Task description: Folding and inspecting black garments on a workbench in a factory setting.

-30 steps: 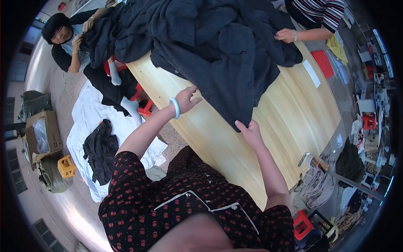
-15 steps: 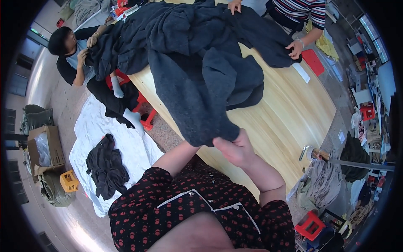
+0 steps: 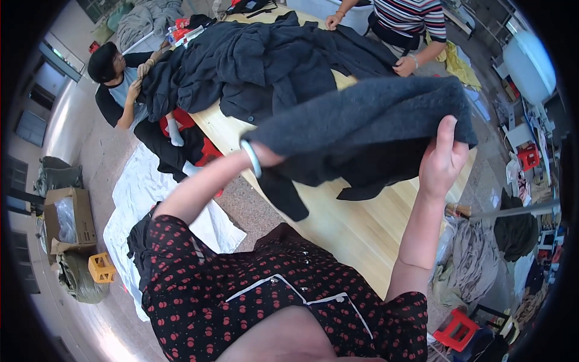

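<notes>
Dark charcoal across the raised garment (image 3: 362, 114), deepening to near black on its underside; matching dark tones over the heaped clothing (image 3: 223, 57) behind; pale, honey-toned wood grain along the tabletop (image 3: 362, 241); black scattered with a red cherry-like print on the patterned top (image 3: 223, 320) in the foreground, white on its piping (image 3: 250, 288); pale blue-green on the bangle (image 3: 254, 158); stripes of white, red and black on a co-worker's shirt (image 3: 407, 12); white on the floor sheet (image 3: 136, 187); bright yellow on the plastic crate (image 3: 102, 263); brown on the cardboard box (image 3: 86, 220); vivid red on the low stool (image 3: 456, 318)
</notes>
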A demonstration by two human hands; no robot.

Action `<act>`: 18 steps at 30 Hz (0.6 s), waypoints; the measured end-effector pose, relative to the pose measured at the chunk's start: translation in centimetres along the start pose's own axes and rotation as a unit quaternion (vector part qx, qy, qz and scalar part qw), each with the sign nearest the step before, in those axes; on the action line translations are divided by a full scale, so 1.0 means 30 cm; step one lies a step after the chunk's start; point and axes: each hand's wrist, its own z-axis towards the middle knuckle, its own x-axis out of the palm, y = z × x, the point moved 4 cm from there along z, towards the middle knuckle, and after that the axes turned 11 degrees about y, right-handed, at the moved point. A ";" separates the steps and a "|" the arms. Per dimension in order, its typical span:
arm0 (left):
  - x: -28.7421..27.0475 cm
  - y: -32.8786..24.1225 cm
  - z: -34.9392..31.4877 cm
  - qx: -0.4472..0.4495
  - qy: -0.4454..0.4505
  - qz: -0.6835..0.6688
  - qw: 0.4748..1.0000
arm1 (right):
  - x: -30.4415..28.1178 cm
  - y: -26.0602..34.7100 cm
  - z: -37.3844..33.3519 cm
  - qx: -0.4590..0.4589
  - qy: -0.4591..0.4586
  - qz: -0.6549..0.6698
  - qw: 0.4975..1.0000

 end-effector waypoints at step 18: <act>-0.767 0.173 0.451 -0.277 0.103 0.252 0.921 | -0.161 -0.041 -0.065 0.007 -0.120 0.009 0.993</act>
